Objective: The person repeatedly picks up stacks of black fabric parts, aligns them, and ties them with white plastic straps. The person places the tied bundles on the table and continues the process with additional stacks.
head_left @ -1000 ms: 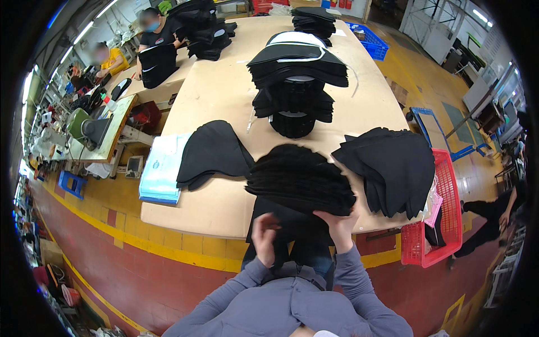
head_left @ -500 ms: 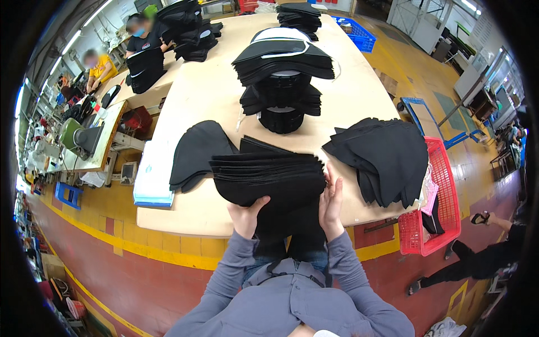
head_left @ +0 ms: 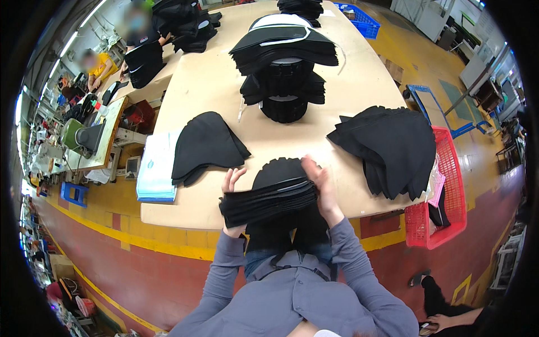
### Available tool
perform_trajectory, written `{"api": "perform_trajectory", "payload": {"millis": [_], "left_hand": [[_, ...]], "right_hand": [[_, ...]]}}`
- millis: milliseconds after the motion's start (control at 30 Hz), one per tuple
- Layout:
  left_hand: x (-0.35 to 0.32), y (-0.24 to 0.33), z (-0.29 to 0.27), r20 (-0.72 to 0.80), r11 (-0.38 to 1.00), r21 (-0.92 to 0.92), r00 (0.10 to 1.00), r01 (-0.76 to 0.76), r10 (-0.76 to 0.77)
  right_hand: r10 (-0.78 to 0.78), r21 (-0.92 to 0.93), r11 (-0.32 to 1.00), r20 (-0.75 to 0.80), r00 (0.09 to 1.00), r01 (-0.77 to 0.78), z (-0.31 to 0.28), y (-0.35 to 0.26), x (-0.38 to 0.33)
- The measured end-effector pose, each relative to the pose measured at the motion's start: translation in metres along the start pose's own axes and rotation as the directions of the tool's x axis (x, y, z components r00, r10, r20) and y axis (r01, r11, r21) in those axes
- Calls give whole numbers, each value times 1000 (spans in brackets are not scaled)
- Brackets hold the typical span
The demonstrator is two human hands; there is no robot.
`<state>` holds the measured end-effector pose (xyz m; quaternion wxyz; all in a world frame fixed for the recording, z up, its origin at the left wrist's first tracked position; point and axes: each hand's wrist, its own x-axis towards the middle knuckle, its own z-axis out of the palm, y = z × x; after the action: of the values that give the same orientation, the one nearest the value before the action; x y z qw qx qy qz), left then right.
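A thick stack of black fabric panels (head_left: pixel 269 201) is held between my two hands at the near table edge, its layered edges facing me. My left hand (head_left: pixel 233 181) is at the stack's left end, fingers reaching up past it and the palm partly hidden. My right hand (head_left: pixel 321 188), slightly blurred, bears on the right end with fingers stretched upward. A rounded, notched black panel edge (head_left: pixel 279 168) shows behind the layers; whether it belongs to the same stack I cannot tell. Flat black panels (head_left: pixel 206 147) lie to the left, and a fanned pile of them (head_left: pixel 393 151) to the right.
Taller black bundles (head_left: pixel 283 50) stand mid-table, a white strap on top. White-blue papers (head_left: pixel 159 168) lie at the left edge. A red basket (head_left: pixel 461 191) is beyond the right edge, a blue crate (head_left: pixel 365 25) at the far right. Co-workers sit at the far left; another person's hand (head_left: pixel 443 323) is lower right.
The stack has tipped and come lower, toward me, showing its layered edges. My left hand has moved from a thumb-on-top hold to the left end, fingers up. The person at right has moved lower.
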<state>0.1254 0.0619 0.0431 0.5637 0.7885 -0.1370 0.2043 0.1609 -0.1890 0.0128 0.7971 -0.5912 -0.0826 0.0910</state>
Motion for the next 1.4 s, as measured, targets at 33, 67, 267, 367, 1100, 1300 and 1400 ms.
{"api": "perform_trajectory", "payload": {"millis": [33,67,267,367,1100,1300,1400], "left_hand": [[4,4,-4,38,987,161,999,-27,21],[3,8,-4,17,999,-37,1000,-12,12],[10,12,-15,123,993,118,992,-32,18],[1,-2,-6,57,988,-155,998,23,-14],[-70,28,-162,-499,236,-866,788,-440,-360],[-116,28,-177,-533,260,-845,691,-468,-488],[-120,27,-168,-485,233,-872,704,-430,-518]], "right_hand": [[-148,-62,989,-274,950,136,10,0,1],[-297,-163,955,-504,811,248,24,-4,6],[-275,-598,773,-14,961,213,27,-16,-21],[-310,-747,644,-59,949,164,40,-15,-35],[115,-352,932,70,991,-84,70,-51,-18],[7,-81,997,214,977,10,141,-109,77],[-52,-205,975,155,987,84,146,-64,146]]}}
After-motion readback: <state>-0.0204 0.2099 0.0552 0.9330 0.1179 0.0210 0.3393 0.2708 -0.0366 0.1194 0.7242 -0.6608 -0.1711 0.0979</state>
